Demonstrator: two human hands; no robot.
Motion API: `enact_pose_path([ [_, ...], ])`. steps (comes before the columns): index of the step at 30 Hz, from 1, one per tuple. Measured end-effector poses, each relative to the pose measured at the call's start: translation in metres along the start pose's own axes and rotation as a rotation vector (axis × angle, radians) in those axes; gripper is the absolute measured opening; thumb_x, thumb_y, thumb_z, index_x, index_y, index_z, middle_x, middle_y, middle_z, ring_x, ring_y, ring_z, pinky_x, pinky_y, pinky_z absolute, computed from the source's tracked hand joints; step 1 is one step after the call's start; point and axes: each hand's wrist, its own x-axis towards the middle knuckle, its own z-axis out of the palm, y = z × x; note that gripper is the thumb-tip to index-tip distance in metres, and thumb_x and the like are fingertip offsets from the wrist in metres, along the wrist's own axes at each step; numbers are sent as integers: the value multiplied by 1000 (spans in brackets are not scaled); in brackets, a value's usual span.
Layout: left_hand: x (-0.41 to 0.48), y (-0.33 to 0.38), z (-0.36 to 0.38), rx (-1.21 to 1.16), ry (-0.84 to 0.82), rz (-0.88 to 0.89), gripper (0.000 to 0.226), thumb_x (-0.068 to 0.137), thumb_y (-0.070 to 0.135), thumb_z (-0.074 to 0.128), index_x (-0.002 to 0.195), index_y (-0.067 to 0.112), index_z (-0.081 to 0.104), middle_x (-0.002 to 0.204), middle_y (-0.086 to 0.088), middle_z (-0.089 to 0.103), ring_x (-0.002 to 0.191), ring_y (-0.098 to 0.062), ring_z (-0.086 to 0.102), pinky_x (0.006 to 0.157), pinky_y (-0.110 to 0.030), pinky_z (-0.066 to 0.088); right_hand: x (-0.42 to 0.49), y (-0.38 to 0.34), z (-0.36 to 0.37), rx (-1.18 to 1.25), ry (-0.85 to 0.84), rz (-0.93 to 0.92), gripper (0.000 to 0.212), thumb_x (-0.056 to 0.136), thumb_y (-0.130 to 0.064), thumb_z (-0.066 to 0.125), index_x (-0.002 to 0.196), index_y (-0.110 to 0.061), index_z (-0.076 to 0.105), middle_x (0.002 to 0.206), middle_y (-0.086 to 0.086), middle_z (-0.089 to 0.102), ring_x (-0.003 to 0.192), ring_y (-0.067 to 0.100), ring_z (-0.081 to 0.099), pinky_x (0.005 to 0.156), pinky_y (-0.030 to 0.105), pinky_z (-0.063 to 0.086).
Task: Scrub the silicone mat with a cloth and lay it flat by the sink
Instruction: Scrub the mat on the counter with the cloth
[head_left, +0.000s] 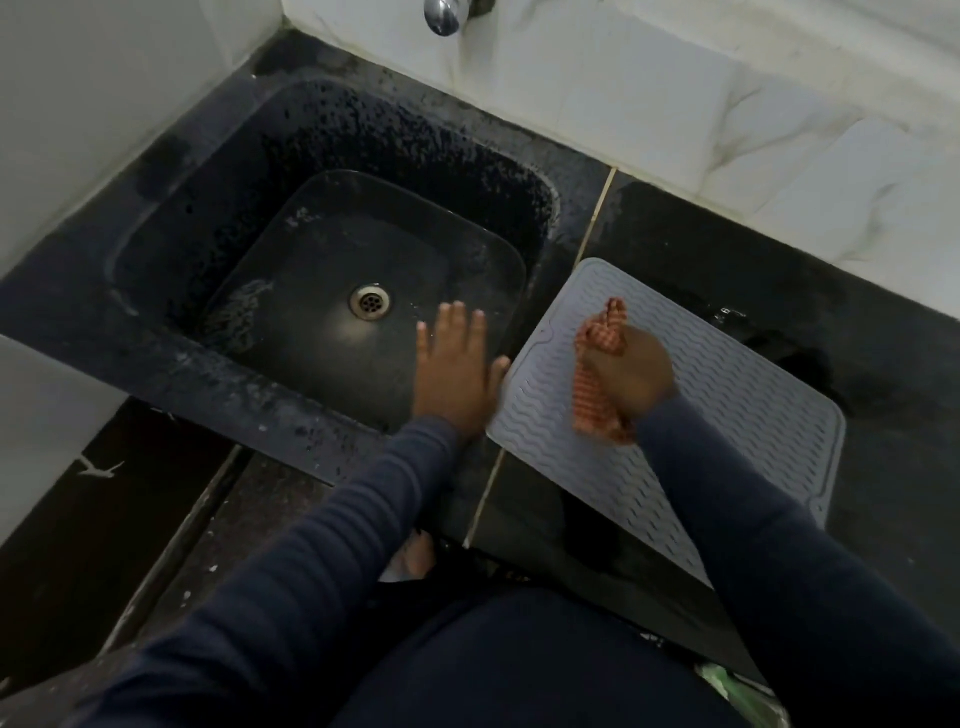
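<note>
The right hand's (631, 371) fingers (602, 358) curl round a bunched orange checked cloth (597, 415) and press it onto the grey silicone mat (727, 405). The left hand's (457, 374) fingers are straight and slightly spread over the sink's (415, 156) right side, thumb just beside the mat's left edge. The mat lies flat on the black surface (779, 270), just right of the sink.

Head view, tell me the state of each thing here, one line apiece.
Mat: lying flat on the counter, right of the sink.
Cloth: bunched, pressed on the mat.
Right hand: grips the cloth.
Left hand: open, fingers straight, over the sink's edge.
Drain: unplugged.
Tap: no stream visible.
</note>
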Motion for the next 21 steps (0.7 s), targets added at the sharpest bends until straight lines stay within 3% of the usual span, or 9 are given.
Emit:
enact_pose_path([
  [3, 14, -39, -16, -172, 92, -183, 62, 96, 38, 42, 145, 3, 30, 151, -24, 28, 142, -37, 22, 116, -50, 14, -28, -1, 39, -190, 52, -74, 21, 98, -33, 51, 111, -18, 58, 111, -1, 62, 97, 16, 61, 82, 26, 47],
  [6, 22, -40, -22, -387, 113, -271, 64, 94, 39, 38, 142, -4, 33, 147, -26, 34, 139, -37, 29, 115, -41, 20, -36, -17, 73, -142, 75, -121, 19, 93, -27, 58, 106, -14, 57, 100, 3, 62, 92, 21, 60, 78, 31, 47],
  [8, 24, -30, -24, -506, 92, -321, 57, 98, 31, 40, 142, -4, 32, 148, -24, 34, 140, -33, 29, 114, -34, 19, -27, -24, 76, -28, 4, -146, 19, 92, -28, 59, 102, -11, 58, 96, 6, 62, 88, 23, 60, 72, 30, 43],
  [10, 22, -14, -25, -558, 74, -298, 51, 100, 23, 43, 143, -4, 32, 149, -22, 34, 140, -31, 29, 113, -31, 18, -19, -21, 63, 151, -52, -136, 18, 92, -29, 60, 99, -13, 60, 91, 2, 64, 83, 19, 61, 67, 27, 43],
  [12, 17, -5, -22, -572, 43, -254, 49, 100, 19, 45, 142, -4, 34, 147, -21, 37, 138, -30, 31, 111, -28, 18, -18, -5, 43, 245, -5, -103, 15, 91, -27, 60, 100, -16, 62, 89, -2, 65, 83, 15, 64, 65, 25, 47],
  [16, 8, -2, -11, -630, 26, -266, 46, 98, 18, 48, 139, -1, 40, 143, -20, 43, 133, -29, 40, 109, -29, 27, -34, 22, 36, 66, 112, -56, 18, 94, -31, 53, 106, -17, 53, 89, -8, 55, 90, 18, 61, 75, 31, 47],
  [18, 10, -3, -10, -686, 39, -324, 44, 98, 18, 47, 138, 0, 43, 141, -19, 46, 130, -29, 44, 108, -31, 31, -47, 2, 62, 34, 50, -155, 19, 94, -32, 51, 104, -15, 49, 90, 0, 60, 90, 27, 63, 75, 35, 48],
  [21, 15, -5, -17, -726, 95, -405, 38, 100, 17, 43, 135, 2, 47, 138, -16, 50, 128, -26, 46, 103, -24, 30, -48, -32, 92, -86, -54, -248, 20, 87, -15, 54, 103, -9, 44, 99, 19, 62, 91, 38, 60, 75, 40, 47],
])
